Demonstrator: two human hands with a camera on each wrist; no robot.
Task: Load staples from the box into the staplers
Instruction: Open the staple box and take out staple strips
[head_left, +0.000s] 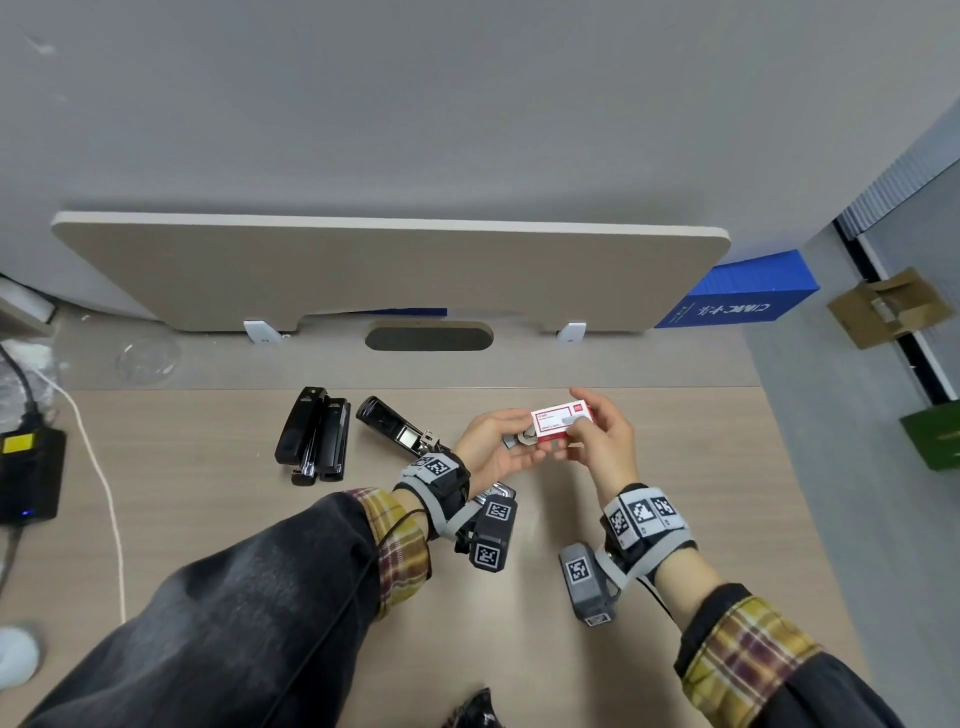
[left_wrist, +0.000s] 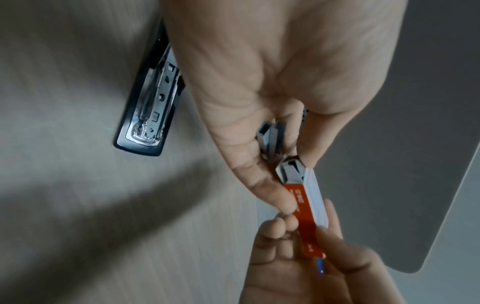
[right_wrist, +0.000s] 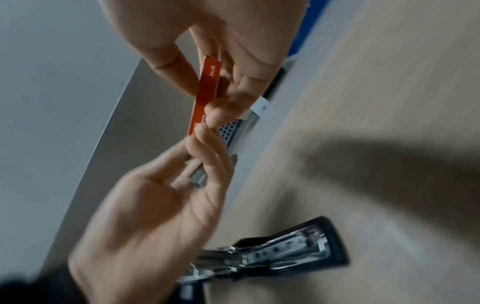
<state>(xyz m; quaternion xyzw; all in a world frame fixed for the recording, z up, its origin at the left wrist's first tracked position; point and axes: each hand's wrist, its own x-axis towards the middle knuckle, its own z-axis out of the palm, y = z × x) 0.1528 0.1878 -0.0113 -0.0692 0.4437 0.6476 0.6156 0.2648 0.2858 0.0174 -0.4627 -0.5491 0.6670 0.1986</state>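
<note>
Both hands meet above the pale wood-grain desk: my right hand pinches the small red-and-white cardboard staple box, while my left hand grips its open end and cradles grey metal staple strips. Just left lies an opened black stapler; two closed black staplers sit beyond.

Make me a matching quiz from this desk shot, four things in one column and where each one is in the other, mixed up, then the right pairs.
1. staple box
2. staple strips
3. opened stapler
4. two closed staplers

A. lying side by side, far left on the desk
B. pinched between both hands
C. in the left hand's fingers
D. flat on the desk beside the left wrist

Pairs: 1-B, 2-C, 3-D, 4-A
</note>
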